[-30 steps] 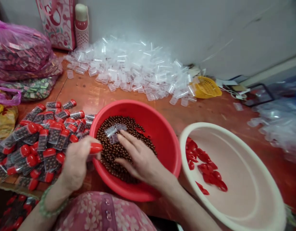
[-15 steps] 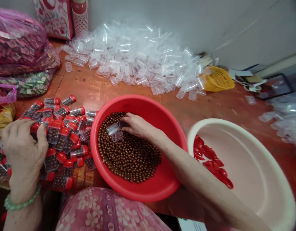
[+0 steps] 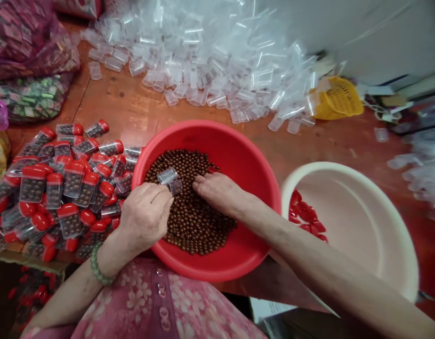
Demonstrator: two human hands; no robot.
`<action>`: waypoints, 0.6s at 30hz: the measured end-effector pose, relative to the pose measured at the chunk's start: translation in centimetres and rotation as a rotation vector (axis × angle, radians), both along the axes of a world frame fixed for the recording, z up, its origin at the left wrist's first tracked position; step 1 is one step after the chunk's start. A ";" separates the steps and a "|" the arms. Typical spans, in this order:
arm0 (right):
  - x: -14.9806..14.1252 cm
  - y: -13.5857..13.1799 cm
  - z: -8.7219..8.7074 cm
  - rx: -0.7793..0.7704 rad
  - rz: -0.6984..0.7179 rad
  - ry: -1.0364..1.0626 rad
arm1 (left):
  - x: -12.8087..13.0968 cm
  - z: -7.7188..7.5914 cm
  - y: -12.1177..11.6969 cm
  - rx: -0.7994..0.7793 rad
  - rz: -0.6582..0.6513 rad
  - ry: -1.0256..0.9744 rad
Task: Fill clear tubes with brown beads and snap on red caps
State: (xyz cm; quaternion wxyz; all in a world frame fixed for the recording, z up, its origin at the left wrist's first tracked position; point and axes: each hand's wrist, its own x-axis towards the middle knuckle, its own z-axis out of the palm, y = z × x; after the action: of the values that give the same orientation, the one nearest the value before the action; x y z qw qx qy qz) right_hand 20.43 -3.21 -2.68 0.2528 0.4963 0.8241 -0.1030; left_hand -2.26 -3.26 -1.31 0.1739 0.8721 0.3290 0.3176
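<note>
A red basin (image 3: 254, 165) holds a heap of small brown balls (image 3: 196, 235). Two clear plastic containers (image 3: 167, 175) rest on the balls. My left hand (image 3: 147, 214) reaches over the basin's left rim, fingers curled close to the nearer container; what they grip is hidden. Fingers bent down into the balls, my right hand (image 3: 219, 193) is to the right of the containers, and its hold is hidden too. A bit of red plastic (image 3: 213, 169) shows at the far side of that hand. Filled containers with red caps (image 3: 71, 219) are piled left of the basin.
A large heap of clear containers (image 3: 203, 66) spreads along the back by a yellow basket (image 3: 339, 99). At right, a white tub (image 3: 366, 212) holds red caps (image 3: 305, 212). Purple bags (image 3: 23, 42) stand at back left. More clear containers (image 3: 425, 165) lie far right.
My left hand has come from the pile of filled containers to the basin's left rim. My right hand has shifted right, away from the clear containers. The view has tilted down.
</note>
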 end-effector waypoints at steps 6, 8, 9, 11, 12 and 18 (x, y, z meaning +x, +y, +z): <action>-1.9 -2.0 0.0 -0.149 0.051 0.196 | -0.1 0.0 0.1 -0.018 0.002 0.026; -2.4 -2.2 0.0 -0.234 0.033 0.331 | -0.1 -0.1 0.0 -0.030 0.008 0.011; -2.7 -2.3 0.0 -0.266 0.018 0.396 | 0.0 -0.2 0.0 -0.034 0.008 0.002; -3.0 -2.3 -0.2 -0.311 -0.029 0.522 | -0.1 -0.3 -0.1 -0.040 0.008 -0.024; -3.1 -2.3 -0.3 -0.320 -0.062 0.586 | -0.2 -0.3 -0.1 -0.051 0.007 -0.038; -2.7 -2.3 0.1 -0.360 -0.344 1.028 | -1.1 1.0 0.4 -0.267 -0.011 -0.192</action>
State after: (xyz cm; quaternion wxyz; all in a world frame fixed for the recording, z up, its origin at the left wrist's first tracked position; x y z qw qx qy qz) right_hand 17.69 -5.48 -2.63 -0.1206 0.4583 0.7181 -0.5096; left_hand -3.39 -2.84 -0.27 0.3206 0.8087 0.3455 0.3519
